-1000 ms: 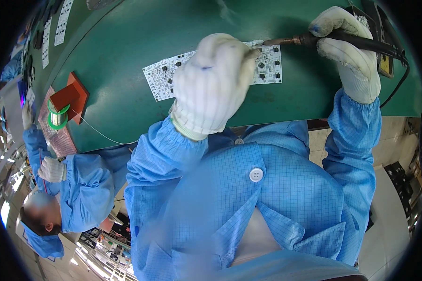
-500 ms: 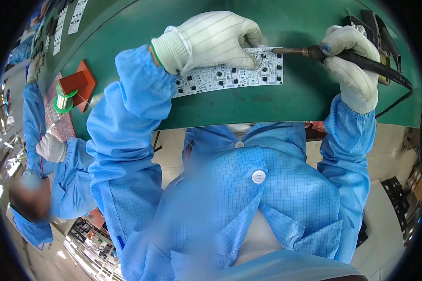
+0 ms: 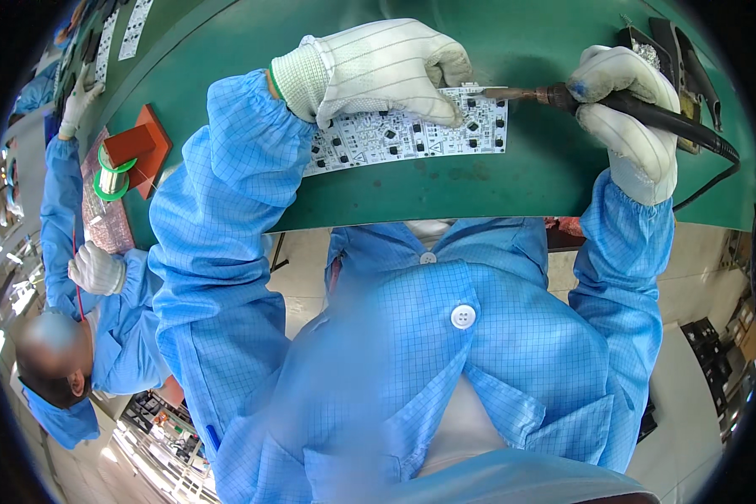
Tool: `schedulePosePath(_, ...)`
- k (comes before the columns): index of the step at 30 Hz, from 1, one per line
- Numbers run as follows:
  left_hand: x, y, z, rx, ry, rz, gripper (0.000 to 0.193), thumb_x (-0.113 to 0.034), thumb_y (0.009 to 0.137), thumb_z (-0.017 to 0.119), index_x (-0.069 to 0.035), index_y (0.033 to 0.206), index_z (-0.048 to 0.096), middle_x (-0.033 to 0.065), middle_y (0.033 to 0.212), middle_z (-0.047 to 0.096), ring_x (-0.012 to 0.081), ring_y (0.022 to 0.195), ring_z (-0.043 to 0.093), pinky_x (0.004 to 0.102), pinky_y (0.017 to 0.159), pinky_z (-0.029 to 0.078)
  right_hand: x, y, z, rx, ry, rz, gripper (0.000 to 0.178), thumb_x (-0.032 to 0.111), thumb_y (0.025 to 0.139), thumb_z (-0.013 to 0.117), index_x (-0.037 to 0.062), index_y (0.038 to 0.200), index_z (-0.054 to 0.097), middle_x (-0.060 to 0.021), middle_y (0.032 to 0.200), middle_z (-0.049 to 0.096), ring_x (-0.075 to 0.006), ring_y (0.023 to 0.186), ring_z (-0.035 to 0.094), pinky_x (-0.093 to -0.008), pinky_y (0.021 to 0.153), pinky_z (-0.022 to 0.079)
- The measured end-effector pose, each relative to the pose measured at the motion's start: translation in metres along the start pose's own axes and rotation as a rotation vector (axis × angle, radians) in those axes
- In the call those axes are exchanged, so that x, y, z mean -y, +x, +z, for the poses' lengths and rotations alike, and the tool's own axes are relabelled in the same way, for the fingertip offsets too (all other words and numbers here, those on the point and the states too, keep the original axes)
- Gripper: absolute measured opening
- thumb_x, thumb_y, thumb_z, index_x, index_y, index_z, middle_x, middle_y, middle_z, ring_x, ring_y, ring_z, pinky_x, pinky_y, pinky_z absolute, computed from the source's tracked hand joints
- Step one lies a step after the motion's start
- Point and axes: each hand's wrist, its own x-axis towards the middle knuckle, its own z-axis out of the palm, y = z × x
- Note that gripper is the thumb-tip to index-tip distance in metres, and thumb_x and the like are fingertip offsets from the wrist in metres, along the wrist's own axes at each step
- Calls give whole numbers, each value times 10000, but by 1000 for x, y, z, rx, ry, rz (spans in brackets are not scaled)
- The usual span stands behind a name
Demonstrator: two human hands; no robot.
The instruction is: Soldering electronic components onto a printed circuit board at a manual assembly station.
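Observation:
A long white circuit board (image 3: 407, 139) dotted with black components lies on the green bench mat. My gloved left hand (image 3: 391, 71) covers its far left part, thumb pressed on the board and curled fingers at the far edge; what is under the palm is hidden. In my gloved right hand (image 3: 630, 101) is a soldering iron (image 3: 592, 99), gripped by its black handle, a thick cable trailing off to the right. Its brown metal tip reaches left to the board's far edge, close by my left fingertips. Whether the tip touches a joint is too small to tell.
A solder wire spool (image 3: 112, 178) with green rims sits on a red-brown stand (image 3: 151, 151) at left. At the far right is an iron holder (image 3: 685, 71) with metal wool. Beyond the spool, a co-worker's gloved hand (image 3: 80, 105) reaches over the bench, near more white boards (image 3: 134, 29).
The iron's tip has shifted slightly left along the board's far edge. My left forearm has moved a little left. The co-worker's far hand has opened and moved.

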Motion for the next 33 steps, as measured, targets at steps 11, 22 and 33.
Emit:
schedulePosePath(11, 17, -18, -16, 165, -148, -186, 361, -317, 789, 733, -46, 1022, 684, 117, 825, 684, 250, 756, 649, 350, 678, 503, -9, 16, 31, 18, 21, -5, 225, 92, 641, 622, 2, 846, 591, -104, 814, 560, -217, 734, 506, -327, 656, 408)
schedulePosePath(22, 17, -19, -20, 136, -157, -144, 358, -314, 794, 736, -36, 1013, 687, 121, 812, 682, 244, 733, 642, 346, 671, 494, -6, 15, 26, -24, -37, -34, 217, 60, 633, 580, 0, 842, 578, -99, 801, 548, -209, 727, 502, -317, 647, 395)
schedulePosePath(33, 25, -22, -14, 51, -117, -47, 396, -330, 783, 742, -26, 1032, 686, 142, 864, 692, 266, 792, 664, 347, 703, 513, -5, -47, 29, -763, -381, 54, 167, -2, 800, 649, -64, 955, 645, -173, 896, 670, -198, 712, 650, -280, 670, 514)
